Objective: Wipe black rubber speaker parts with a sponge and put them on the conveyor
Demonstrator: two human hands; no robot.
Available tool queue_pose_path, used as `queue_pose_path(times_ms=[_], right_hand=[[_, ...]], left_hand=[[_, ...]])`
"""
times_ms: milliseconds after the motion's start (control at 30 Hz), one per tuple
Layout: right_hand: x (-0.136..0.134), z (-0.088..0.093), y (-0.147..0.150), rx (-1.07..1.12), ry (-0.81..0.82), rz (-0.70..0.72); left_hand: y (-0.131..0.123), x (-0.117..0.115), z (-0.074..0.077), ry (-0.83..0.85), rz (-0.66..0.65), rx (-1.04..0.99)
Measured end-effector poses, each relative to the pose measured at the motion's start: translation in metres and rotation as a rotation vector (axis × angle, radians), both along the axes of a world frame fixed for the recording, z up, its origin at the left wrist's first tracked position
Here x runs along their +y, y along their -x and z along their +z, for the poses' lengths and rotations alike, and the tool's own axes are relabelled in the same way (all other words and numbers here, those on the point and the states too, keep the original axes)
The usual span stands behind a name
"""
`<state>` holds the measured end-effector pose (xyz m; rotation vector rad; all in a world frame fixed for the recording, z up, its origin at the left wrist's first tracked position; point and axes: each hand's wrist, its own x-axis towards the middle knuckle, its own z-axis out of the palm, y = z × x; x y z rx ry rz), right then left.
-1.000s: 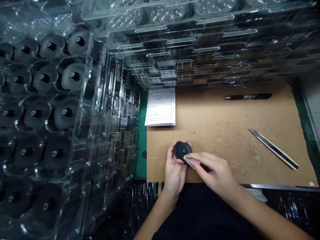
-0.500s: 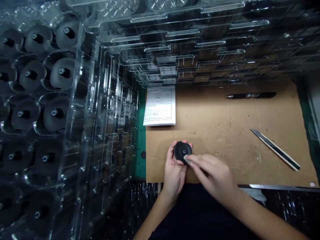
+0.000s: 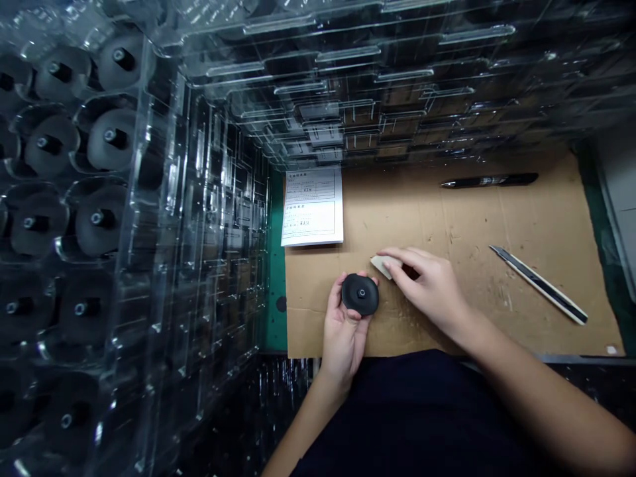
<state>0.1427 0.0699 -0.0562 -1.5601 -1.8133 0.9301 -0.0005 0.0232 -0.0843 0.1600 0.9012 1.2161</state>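
We find open cardboard [image 3: 447, 218] between our right hand [image 3: 427, 285] and the knife [image 3: 539, 285]; stacked clear trays [image 3: 149, 232] wall the left and far sides, hemming the paper slip [image 3: 313, 207].

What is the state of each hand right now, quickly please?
Left hand: closed, holding the black round part.
Right hand: closed, pinching a small pale piece.

Cardboard-covered bench [image 3: 497, 225], clear tray stacks [image 3: 348, 86] around
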Motion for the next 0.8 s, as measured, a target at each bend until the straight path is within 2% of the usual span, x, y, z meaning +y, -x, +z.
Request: queue_pose_path(times_ms=[167,333,433,533,600,733,800], right_hand=[[-0.002,0.007,0.012,0.015,0.003,0.152],[-0.012,0.006,0.015,0.04,-0.013,0.194],[-0.018,0.002,0.002,0.066,-0.014,0.175],[-0.015,0.001,-0.008,0.055,-0.007,0.043],[-0.01,0.001,-0.004,0.057,-0.01,-0.016],[-0.012,0.001,0.011,0.097,0.002,0.05],[-0.023,0.0,0.002,0.097,0.02,0.054]], left_hand=[[0.001,-0.002,-0.001,0.011,-0.015,-0.011],[0.002,-0.001,-0.001,0.013,0.0,0.006],[0.002,0.0,0.0,0.007,-0.022,-0.01],[0.001,-0.001,0.0,0.008,-0.023,-0.002],[0.0,-0.002,0.0,0.016,-0.008,0.019],[0.001,-0.003,0.001,0.015,-0.005,0.037],[0.002,0.0,0.003,0.0,-0.033,0.022]])
